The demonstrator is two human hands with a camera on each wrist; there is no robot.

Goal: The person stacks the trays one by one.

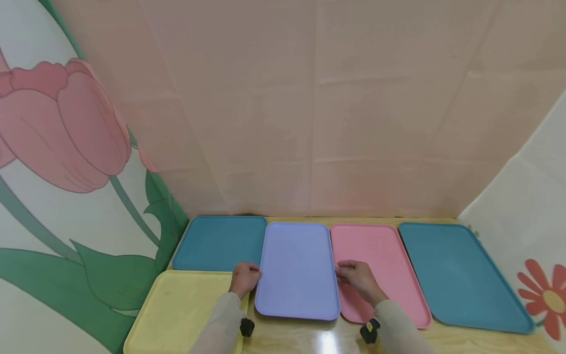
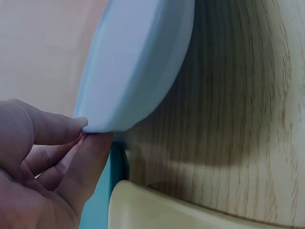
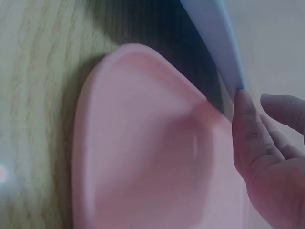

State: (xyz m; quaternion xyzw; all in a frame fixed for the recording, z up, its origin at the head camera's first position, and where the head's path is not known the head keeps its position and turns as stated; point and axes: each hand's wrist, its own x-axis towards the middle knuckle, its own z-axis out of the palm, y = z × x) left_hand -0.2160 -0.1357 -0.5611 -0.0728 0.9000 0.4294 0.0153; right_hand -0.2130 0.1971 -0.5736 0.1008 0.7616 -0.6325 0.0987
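Observation:
A purple tray (image 1: 297,268) lies in the middle, its near end raised off the table with a shadow beneath it in both wrist views. At its left rim my left hand (image 1: 245,279) pinches the edge, thumb on top and fingertips (image 2: 101,139) below. My right hand (image 1: 359,280) touches the opposite rim with its extended fingertips, while the thumb stands apart from the rim in the right wrist view. Under the right hand is a pink tray (image 1: 389,265). A yellow tray (image 1: 185,305) lies under and beside the left hand.
One teal tray (image 1: 223,241) sits at the back left, behind the yellow one. Another teal tray (image 1: 462,275) lies at the far right. A beige sheet (image 1: 309,108) closes off the back of the wooden table (image 1: 287,339), with flower-printed cloth (image 1: 66,128) at the left side.

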